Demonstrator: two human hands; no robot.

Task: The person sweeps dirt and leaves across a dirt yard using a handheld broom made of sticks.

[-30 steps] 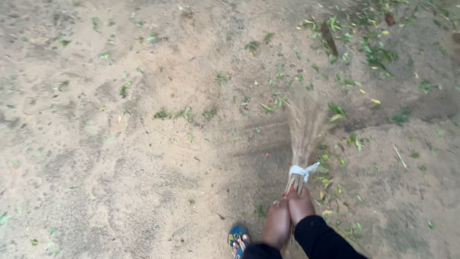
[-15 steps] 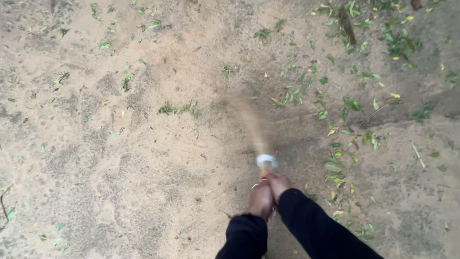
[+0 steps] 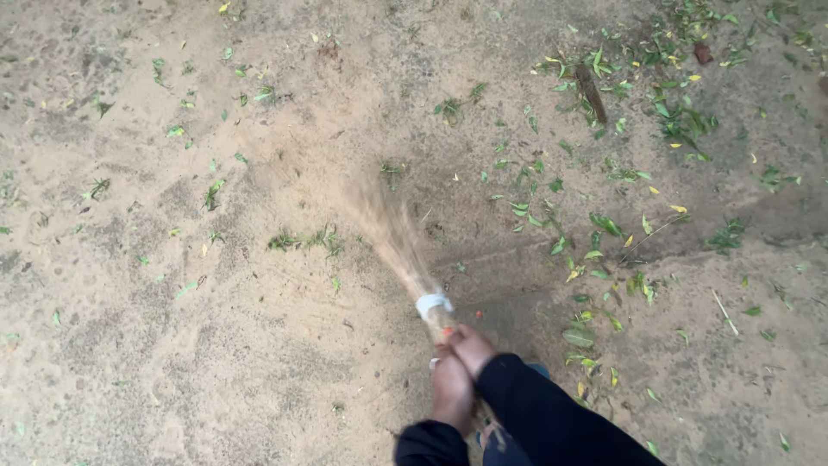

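A straw hand broom [image 3: 392,237] with a white binding [image 3: 433,304] points up and to the left over sandy ground; its bristles are blurred. Both my hands grip its short handle near the bottom middle of the head view. My right hand [image 3: 471,346] sits just below the binding, and my left hand [image 3: 451,390] is right behind it, lower down. Both arms wear black sleeves. The handle itself is mostly hidden inside my fingers.
Green and yellow leaves [image 3: 595,229] lie thick to the right of the broom, with more at the top right. A brown stick [image 3: 591,92] lies among them. Small grass tufts [image 3: 302,239] and scattered leaves dot the sand on the left.
The broom has swung from pointing up and right to pointing up and left across the sand. My hands have shifted left with it. The foot in a blue sandal is no longer visible.
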